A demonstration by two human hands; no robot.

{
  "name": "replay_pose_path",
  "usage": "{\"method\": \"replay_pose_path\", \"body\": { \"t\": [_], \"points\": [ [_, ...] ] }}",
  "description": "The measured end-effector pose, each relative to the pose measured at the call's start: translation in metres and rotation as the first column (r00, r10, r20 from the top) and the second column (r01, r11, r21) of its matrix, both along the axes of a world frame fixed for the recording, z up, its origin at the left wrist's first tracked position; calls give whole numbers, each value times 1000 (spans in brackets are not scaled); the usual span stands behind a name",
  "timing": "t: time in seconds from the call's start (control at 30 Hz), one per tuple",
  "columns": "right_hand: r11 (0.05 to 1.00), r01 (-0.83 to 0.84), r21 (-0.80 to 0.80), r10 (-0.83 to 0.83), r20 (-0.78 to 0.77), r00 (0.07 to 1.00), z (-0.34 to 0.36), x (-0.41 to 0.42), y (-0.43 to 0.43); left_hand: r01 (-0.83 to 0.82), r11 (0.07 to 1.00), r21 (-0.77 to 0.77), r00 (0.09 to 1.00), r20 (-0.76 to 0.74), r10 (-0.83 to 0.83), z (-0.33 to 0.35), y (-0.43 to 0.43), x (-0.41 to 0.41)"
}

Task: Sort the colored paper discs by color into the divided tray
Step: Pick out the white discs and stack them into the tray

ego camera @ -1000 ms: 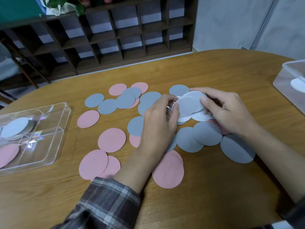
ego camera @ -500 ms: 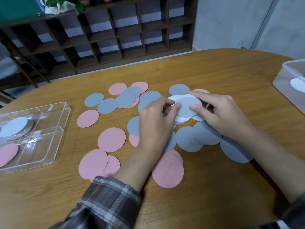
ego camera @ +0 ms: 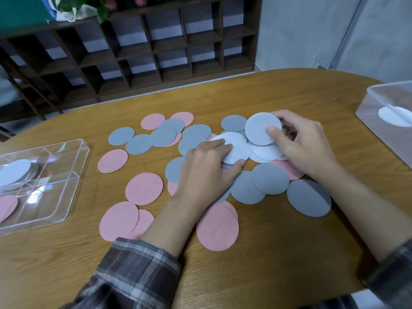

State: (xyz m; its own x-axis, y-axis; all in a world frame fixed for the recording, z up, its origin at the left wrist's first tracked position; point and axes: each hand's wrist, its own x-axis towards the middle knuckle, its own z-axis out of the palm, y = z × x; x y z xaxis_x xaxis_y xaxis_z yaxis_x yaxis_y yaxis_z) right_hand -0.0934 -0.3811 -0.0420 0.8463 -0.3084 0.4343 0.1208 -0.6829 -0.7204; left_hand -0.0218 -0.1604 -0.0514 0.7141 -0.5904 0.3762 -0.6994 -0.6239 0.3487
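risk: thin discs cling, so one pinch may lift two, and pale could pass for grey in this light. right hand [ego camera: 305,148] pinches a pale disc [ego camera: 260,126], thumb on its face, fingers behind. left hand [ego camera: 207,172] pinches a white disc [ego camera: 236,144] on the pile. tray [ego camera: 73,157] lies well apart, to the left.

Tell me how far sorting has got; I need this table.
Done: pale paper discs and pink paper discs sit in separate compartments of the clear plastic divided tray. In hand: the left hand grips a white paper disc, the right hand pinches a pale grey paper disc. Left: many loose pink discs and grey discs on the wooden table.
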Motion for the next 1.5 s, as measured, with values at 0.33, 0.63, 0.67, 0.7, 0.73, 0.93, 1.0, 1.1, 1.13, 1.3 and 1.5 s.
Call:
{"method": "replay_pose_path", "body": {
  "t": [0.33, 0.63, 0.67, 0.7, 0.73, 0.93, 1.0, 1.1, 1.13, 1.3, 1.5],
  "points": [
    [1000, -30, 9, 30, -33, 999, -1, 1, 3, 47, 995, -93, 998, 56, -42, 0, -1, 2],
    [999, -49, -8, 48, -31, 998, -1, 1, 6, 79, 952, -295, 988, 153, -34, 1, -2, 1],
    [999, -53, -4, 53, -28, 998, -1, 1, 7, 84, 942, -325, 989, 145, -38, 1, -2, 1],
    [998, -60, -1, 60, -26, 998, -1, 1, 7, 84, 931, -355, 990, 136, -38, 1, -2, 0],
    [998, -67, -1, 67, -23, 998, -1, 1, 7, 78, 920, -383, 992, 125, -32, 2, -3, -1],
    [995, -92, 37, 92, -24, 995, -1, -1, 12, 18, 853, -522, 1000, 19, -10, 11, -5, -7],
    [993, -109, 47, 110, -26, 994, -1, -2, 14, 12, 851, -524, 1000, -16, -24, 12, -5, -8],
    [990, -121, 76, 123, -34, 992, -1, -2, 14, -17, 849, -529, 993, -111, -50, 10, -6, -8],
    [988, -128, 92, 132, -37, 991, -1, -2, 14, -32, 843, -536, 987, -147, -57, 9, -6, -8],
    [970, -208, 126, 216, -47, 975, 2, -4, 20, -105, 799, -592, 964, -257, -63, 12, -7, -12],
    [983, -185, 1, 185, -69, 980, 0, -1, 18, -103, 836, -539, 964, -262, -50, 9, -9, -7]
  ]
}}
